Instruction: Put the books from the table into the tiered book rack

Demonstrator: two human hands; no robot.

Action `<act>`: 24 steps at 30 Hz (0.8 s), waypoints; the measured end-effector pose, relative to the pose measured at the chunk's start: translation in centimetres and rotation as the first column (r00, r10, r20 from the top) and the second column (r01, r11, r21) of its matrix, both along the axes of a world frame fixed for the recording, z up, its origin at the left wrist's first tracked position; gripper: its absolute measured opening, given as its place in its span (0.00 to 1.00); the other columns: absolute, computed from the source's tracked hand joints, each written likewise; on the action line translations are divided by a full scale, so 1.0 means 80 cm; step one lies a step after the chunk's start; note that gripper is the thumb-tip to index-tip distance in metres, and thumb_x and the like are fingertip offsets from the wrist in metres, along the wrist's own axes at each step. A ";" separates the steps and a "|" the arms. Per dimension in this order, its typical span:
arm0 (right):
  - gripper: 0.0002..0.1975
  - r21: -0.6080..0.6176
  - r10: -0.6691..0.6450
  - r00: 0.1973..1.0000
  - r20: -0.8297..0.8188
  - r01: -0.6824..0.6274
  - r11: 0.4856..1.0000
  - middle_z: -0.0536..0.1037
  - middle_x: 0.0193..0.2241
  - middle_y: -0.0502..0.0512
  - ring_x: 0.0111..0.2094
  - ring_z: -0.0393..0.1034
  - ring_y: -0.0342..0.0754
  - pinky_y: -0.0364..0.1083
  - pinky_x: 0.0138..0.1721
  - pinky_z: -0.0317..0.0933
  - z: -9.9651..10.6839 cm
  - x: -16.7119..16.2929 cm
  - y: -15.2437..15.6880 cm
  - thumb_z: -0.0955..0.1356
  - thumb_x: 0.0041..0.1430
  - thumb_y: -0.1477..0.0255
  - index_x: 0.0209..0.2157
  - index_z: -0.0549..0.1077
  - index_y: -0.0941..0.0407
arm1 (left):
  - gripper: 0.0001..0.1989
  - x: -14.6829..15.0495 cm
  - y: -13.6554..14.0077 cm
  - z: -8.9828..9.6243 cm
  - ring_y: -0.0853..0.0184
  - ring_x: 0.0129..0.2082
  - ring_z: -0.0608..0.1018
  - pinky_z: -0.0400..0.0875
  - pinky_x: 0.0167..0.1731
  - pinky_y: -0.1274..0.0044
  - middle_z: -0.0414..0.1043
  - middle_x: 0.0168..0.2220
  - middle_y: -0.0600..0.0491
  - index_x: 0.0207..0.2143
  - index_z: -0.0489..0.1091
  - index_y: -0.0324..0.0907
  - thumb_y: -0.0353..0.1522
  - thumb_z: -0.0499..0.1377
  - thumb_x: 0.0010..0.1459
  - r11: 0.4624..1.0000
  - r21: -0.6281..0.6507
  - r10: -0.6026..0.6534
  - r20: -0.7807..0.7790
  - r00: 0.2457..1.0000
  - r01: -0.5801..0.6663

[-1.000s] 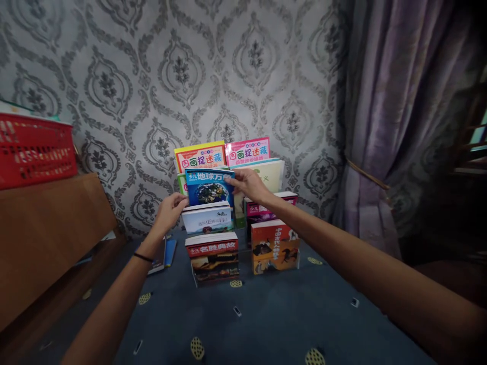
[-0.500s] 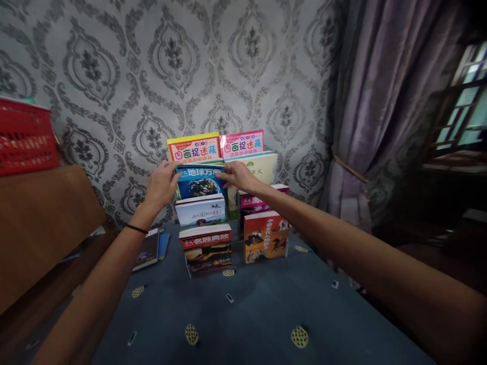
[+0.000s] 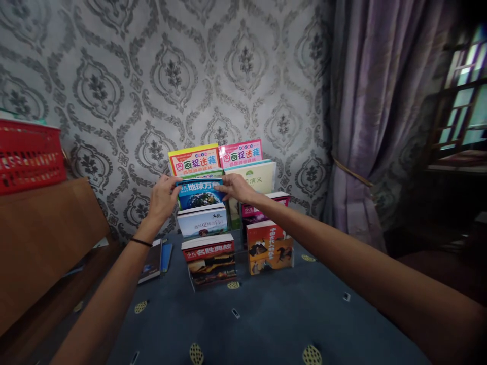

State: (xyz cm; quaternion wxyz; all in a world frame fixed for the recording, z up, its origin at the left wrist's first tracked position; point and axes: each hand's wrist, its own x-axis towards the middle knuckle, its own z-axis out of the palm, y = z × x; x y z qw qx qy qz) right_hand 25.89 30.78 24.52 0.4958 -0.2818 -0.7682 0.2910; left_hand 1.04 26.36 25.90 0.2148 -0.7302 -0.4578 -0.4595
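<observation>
A blue book with a globe on its cover (image 3: pixel 200 198) stands upright in the left column of a tiered book stand. My left hand (image 3: pixel 164 195) pinches its upper left corner, and my right hand (image 3: pixel 238 187) grips its upper right corner. Below and in front of it are a pale landscape book (image 3: pixel 203 223) and a dark red-topped book (image 3: pixel 212 261). Behind it rises a yellow-edged picture book (image 3: pixel 195 158). In the right column stand a pink picture book (image 3: pixel 241 152), a cream book (image 3: pixel 262 177), a magenta book (image 3: pixel 251 213) partly behind my forearm, and an orange-red book (image 3: pixel 268 248).
On the left, a red plastic basket (image 3: pixel 30 157) sits atop a brown box (image 3: pixel 49 243). Two books, one dark (image 3: pixel 152 261) and one blue (image 3: pixel 166 257), lie on the dark patterned cloth (image 3: pixel 213 319). A purple curtain (image 3: pixel 361 126) hangs at the right, near a window.
The whole scene sits lower in view as the camera tilts up. Both hands stay on the blue globe book, which looks slightly lower against the books behind it.
</observation>
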 end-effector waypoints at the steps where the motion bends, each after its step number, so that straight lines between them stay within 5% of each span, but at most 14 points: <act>1: 0.18 0.003 -0.008 1.000 0.009 0.008 1.000 0.71 0.18 0.46 0.20 0.68 0.42 0.43 0.20 0.71 0.000 0.000 0.000 0.76 0.43 0.57 0.22 0.73 0.57 | 0.12 0.000 0.000 0.000 0.63 0.34 0.74 0.70 0.39 0.72 0.69 0.34 0.51 0.42 0.77 0.42 0.31 0.56 0.59 1.000 -0.002 0.000 0.005 1.000 0.000; 14: 0.14 0.023 -0.147 0.982 0.117 0.146 0.989 0.70 0.17 0.46 0.20 0.72 0.45 0.42 0.19 0.69 0.000 -0.006 0.007 0.74 0.52 0.65 0.22 0.70 0.57 | 0.10 -0.004 0.008 -0.007 0.65 0.31 0.72 0.68 0.36 0.73 0.67 0.30 0.54 0.40 0.76 0.42 0.28 0.58 0.56 0.999 0.017 -0.039 0.079 0.996 0.037; 19: 0.14 0.033 -0.169 0.975 0.147 0.166 0.986 0.70 0.18 0.47 0.22 0.71 0.45 0.42 0.23 0.69 0.000 -0.007 0.008 0.74 0.53 0.61 0.25 0.72 0.57 | 0.15 -0.009 0.006 -0.029 0.66 0.31 0.74 0.69 0.35 0.75 0.69 0.30 0.57 0.46 0.70 0.44 0.26 0.59 0.54 0.989 -0.025 -0.139 0.225 0.964 0.148; 24: 0.13 0.101 -0.300 0.912 0.280 0.282 0.954 0.76 0.22 0.49 0.25 0.73 0.47 0.42 0.26 0.66 -0.009 -0.008 -0.006 0.71 0.58 0.61 0.28 0.75 0.57 | 0.15 -0.010 0.002 -0.051 0.66 0.32 0.77 0.71 0.36 0.75 0.74 0.31 0.56 0.44 0.67 0.43 0.26 0.61 0.53 0.990 -0.056 -0.103 0.352 0.930 0.131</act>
